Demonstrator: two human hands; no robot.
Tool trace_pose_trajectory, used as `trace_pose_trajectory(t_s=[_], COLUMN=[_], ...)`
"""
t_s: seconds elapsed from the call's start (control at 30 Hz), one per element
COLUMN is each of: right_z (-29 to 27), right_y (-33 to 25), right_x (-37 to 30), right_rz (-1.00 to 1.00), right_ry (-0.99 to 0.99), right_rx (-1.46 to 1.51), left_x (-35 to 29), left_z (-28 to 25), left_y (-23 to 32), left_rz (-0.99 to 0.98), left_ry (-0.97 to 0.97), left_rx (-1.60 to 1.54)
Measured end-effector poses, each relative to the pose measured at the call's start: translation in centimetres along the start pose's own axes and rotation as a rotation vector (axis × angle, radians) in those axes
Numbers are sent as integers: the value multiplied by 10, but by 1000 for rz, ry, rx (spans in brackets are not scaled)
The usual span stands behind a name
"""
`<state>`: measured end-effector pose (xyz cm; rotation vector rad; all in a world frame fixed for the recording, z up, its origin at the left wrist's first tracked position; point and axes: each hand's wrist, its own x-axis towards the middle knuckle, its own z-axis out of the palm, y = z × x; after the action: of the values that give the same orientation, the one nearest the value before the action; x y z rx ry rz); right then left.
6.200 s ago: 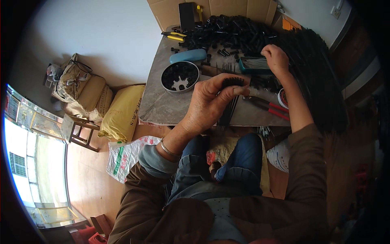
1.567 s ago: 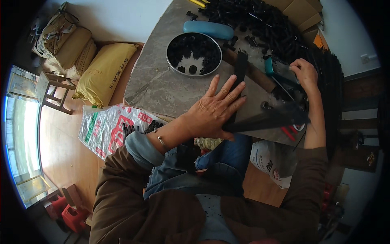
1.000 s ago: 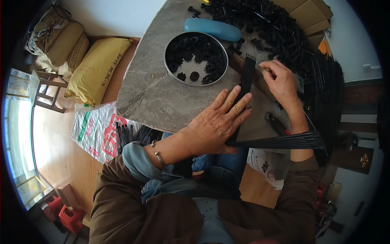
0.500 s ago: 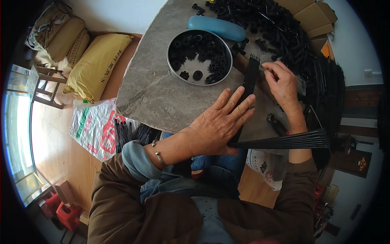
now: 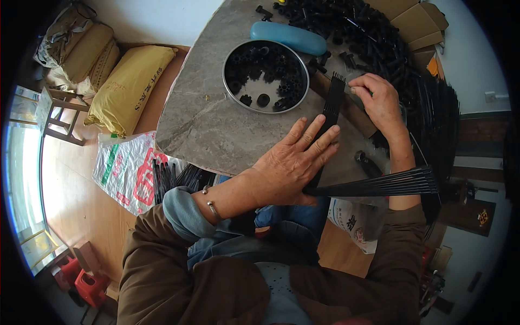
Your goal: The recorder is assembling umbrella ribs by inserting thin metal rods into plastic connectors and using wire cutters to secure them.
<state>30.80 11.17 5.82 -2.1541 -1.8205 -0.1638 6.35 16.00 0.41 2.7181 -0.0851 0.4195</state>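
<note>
My left hand (image 5: 287,162) lies with fingers stretched and slightly apart over a flat row of thin black strips (image 5: 336,100), pressing on it. The row's toothed far end sticks out past the fingertips. A fan of long black rods (image 5: 379,184) runs from under that hand out to the right. My right hand (image 5: 382,105) is pinched closed just right of the toothed end; whatever sits between thumb and forefinger is too small to name. Left of the row stands a round metal-rimmed tin (image 5: 225,81) of small black ribbed parts.
A blue oblong case (image 5: 288,38) lies behind the tin on the grey stone-look table (image 5: 197,116). Black plastic parts (image 5: 374,51) are heaped at the far right, beside a cardboard box (image 5: 417,24). A dark-handled tool (image 5: 368,162) and a wooden block (image 5: 355,116) lie near my right wrist.
My right hand has shifted slightly right, its thumb and forefinger still pinched. The left hand and the row of strips have hardly moved.
</note>
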Motion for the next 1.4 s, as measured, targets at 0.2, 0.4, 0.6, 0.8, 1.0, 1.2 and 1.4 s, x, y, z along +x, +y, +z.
trace_pose_trajectory(t_s=[0.2,0.4,0.6,0.8,1.0,1.2,1.4], right_z=[4,3,11,28,-12,-20,-7], right_y=[-1,-1,13,22,5,11,9], right_x=[0,6,9,8,-6,-12,1], right_rz=[-64,73,118,268,97,7,-18], right_ry=[37,-62,-53,5,-47,-132,-83], right_rx=[-80,21,305,671,-23,-111,-60], left_x=[-1,-1,-2,2,-2,2,0], left_z=[-3,-4,-4,-4,-3,-4,-4], left_y=[1,2,1,2,0,2,1], left_rz=[0,2,-1,8,-10,8,6], left_ry=[-1,-2,4,20,14,2,2], left_rx=[-30,-30,-45,-66,-84,-43,-40])
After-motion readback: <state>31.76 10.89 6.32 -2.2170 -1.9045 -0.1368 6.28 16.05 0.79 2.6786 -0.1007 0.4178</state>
